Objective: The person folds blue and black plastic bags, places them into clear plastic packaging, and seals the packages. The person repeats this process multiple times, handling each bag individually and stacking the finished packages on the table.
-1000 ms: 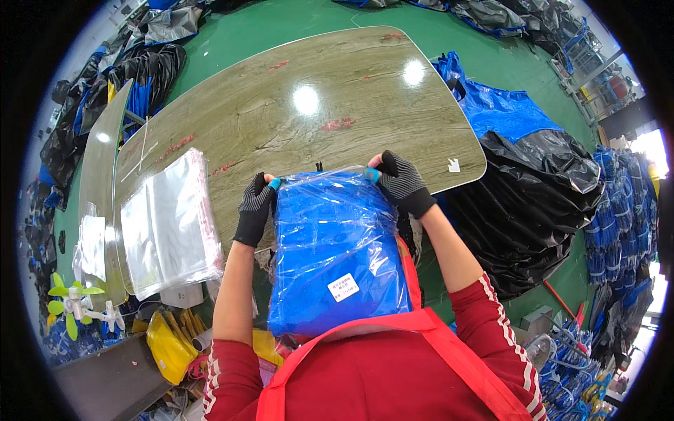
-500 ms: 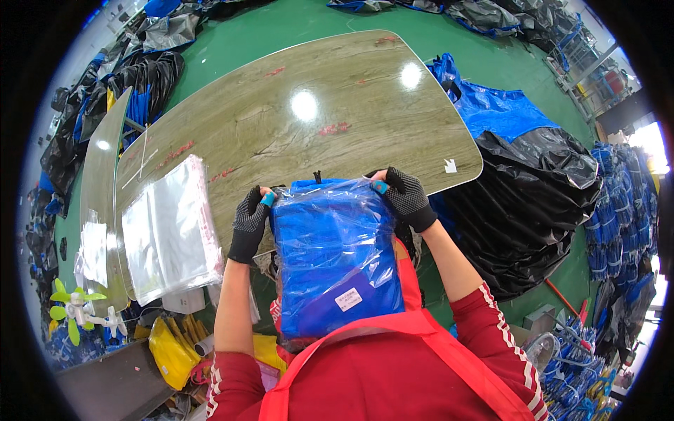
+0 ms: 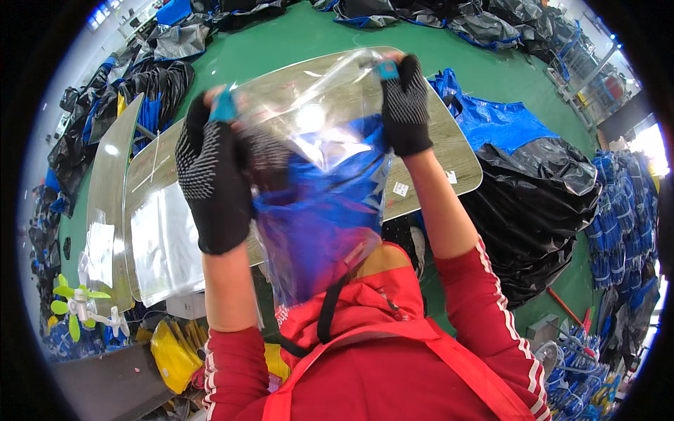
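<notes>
My left hand (image 3: 213, 168), in a black dotted work glove with a turquoise band on one digit, is closed on the upper left edge of a clear plastic bag (image 3: 330, 144). Gloved alike, my right hand (image 3: 407, 105) grips the bag's upper right corner. Inside hangs a folded blue sheet-like item (image 3: 302, 193), low in the bag; motion blurs it, so its exact kind does not show. Above the blue item, the bag's top is stretched between both hands. Behind it stands the wood-patterned table (image 3: 449, 133). A stack of clear bags (image 3: 165, 242) lies on its left part.
Small white stickers (image 3: 401, 189) stick to the table. Right of it a large blue-and-black tarp heap (image 3: 526, 203) bulges. A green toy-like fan (image 3: 76, 303) and yellow packages (image 3: 172, 354) are at lower left. Bundled blue goods (image 3: 611, 217) line the right side.
Both hands have risen and moved farther out over the table, lifting the bag's top edge. The blue item now sits lower in the bag, with clear film stretched above it.
</notes>
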Motion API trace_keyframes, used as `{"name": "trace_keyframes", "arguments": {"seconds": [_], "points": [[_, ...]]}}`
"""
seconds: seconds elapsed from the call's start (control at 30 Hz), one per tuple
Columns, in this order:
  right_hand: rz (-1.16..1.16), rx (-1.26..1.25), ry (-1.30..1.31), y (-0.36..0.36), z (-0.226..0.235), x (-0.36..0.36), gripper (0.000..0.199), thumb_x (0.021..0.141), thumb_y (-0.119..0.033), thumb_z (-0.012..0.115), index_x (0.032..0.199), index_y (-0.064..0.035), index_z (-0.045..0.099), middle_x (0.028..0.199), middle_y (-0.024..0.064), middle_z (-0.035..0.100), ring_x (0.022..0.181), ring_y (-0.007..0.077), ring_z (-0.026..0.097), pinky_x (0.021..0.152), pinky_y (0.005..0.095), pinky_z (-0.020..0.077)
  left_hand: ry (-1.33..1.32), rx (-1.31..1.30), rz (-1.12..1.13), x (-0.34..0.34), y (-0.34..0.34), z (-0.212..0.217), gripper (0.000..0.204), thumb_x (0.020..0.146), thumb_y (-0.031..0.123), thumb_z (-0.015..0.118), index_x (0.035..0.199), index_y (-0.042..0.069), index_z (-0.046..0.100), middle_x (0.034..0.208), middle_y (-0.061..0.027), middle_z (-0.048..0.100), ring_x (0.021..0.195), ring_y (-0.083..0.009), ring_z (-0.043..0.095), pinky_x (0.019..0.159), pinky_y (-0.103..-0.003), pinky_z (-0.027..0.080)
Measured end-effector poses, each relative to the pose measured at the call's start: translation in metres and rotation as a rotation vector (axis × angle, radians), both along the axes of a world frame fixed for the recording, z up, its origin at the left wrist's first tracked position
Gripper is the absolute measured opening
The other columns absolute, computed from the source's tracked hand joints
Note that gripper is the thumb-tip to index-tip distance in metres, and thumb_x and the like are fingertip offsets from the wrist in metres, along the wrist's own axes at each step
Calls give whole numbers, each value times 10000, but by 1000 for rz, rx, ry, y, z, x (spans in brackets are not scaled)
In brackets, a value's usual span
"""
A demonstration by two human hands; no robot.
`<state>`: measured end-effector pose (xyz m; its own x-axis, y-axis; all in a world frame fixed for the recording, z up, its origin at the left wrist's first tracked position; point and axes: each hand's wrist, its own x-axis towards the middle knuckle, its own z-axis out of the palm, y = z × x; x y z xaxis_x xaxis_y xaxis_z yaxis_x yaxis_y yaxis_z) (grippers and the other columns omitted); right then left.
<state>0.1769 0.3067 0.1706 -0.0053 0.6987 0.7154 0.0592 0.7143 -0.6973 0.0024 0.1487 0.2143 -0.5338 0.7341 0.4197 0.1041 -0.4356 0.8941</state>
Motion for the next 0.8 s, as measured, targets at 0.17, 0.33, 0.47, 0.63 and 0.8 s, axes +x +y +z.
{"name": "trace_keyframes", "arguments": {"seconds": [0.17, 0.33, 0.47, 0.63, 0.8], "points": [[174, 268, -72, -79, -36, 20, 219, 992, -209, 485, 1102, -22, 519, 1045, 131, 559, 957, 244, 544, 842, 366, 451, 311, 182, -581, 14, -2, 45, 476, 930, 362, 577, 1232, -6, 561, 1179, -125, 607, 1039, -225, 599, 906, -341, 480], [525, -75, -197, -91, -85, 23, 335, 993, -252, 484, 1233, -18, 489, 1227, 148, 516, 1116, 275, 509, 943, 411, 433, 126, -249, -704, -33, 50, -10, 477, 873, 355, 671, 1194, 14, 581, 1072, -69, 635, 926, -178, 608, 809, -320, 493], [1035, -408, 265, -19, -47, -1, 438, 995, -287, 483, 1337, -15, 466, 1372, 162, 482, 1243, 299, 481, 1024, 447, 418, -20, -275, -671, -45, 4, -80, 488, 827, 350, 746, 1163, 29, 598, 987, -25, 657, 837, -141, 614, 731, -303, 504], [1663, -917, 587, -39, -87, 57, 911, 878, -743, 366, 1395, 6, 414, 1427, 228, 447, 1244, 353, 506, 1056, 484, 391, -45, -541, -93, -36, -66, -124, 291, 843, 299, 755, 956, 46, 666, 818, 14, 632, 721, -83, 544, 645, -236, 441], [471, -901, -116, -61, -166, 49, 340, 884, -285, 670, 1097, -20, 649, 894, 53, 661, 858, 125, 602, 749, 291, 487, 272, -1027, -96, -51, -50, -178, 432, 908, 463, 638, 1051, 56, 667, 888, -57, 640, 869, -184, 601, 783, -285, 466]]}}
